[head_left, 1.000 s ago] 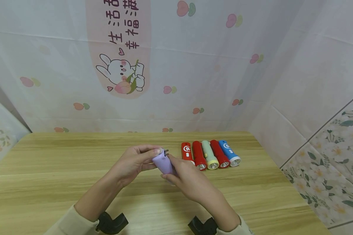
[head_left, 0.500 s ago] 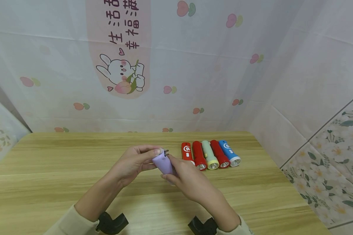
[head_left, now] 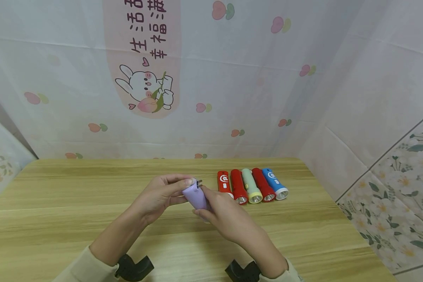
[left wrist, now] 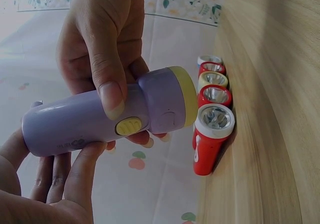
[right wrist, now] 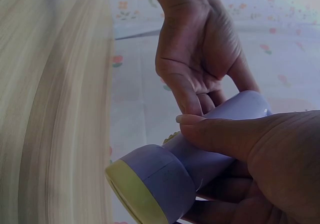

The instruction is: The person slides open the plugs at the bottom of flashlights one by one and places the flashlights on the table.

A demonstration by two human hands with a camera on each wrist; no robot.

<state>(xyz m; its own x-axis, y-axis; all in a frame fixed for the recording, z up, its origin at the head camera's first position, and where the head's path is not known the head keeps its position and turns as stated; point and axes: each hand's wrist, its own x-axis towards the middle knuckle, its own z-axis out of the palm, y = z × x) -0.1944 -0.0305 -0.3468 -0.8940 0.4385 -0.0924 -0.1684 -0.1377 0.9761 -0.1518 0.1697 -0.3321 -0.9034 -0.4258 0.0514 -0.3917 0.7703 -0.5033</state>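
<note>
1. The lilac plastic torch with a cylindrical body [left wrist: 82, 121] is held clear of the worktop, near the middle of its width, in both hands at once.
2. The left hand [head_left: 158, 197] has a narrow grip, pinching the torch's tail end, its thumb beside two thin dark prongs [head_left: 199, 183] that stick out there.
3. The right hand [head_left: 229, 215] grips the torch's body, its fingers wrapped round it; in the left wrist view its thumb lies just beside the ridged yellow oval switch [left wrist: 129, 126].
4. The torch's wider head ends in a pale yellow ring [left wrist: 186, 97], turned away from the left hand.
5. Beyond the right hand, five more torches lie side by side on the pale wood-grain worktop [head_left: 91, 188]: a red one with white print [head_left: 224, 181], partly hidden by that hand, a plain red one [head_left: 237, 184], a pale green one with a yellow rim [head_left: 248, 182], a second plain red one [head_left: 263, 184] and a blue one with a white rim [head_left: 272, 180].
6. Behind stands a white fabric backdrop with fruit prints [head_left: 246, 86].
</note>
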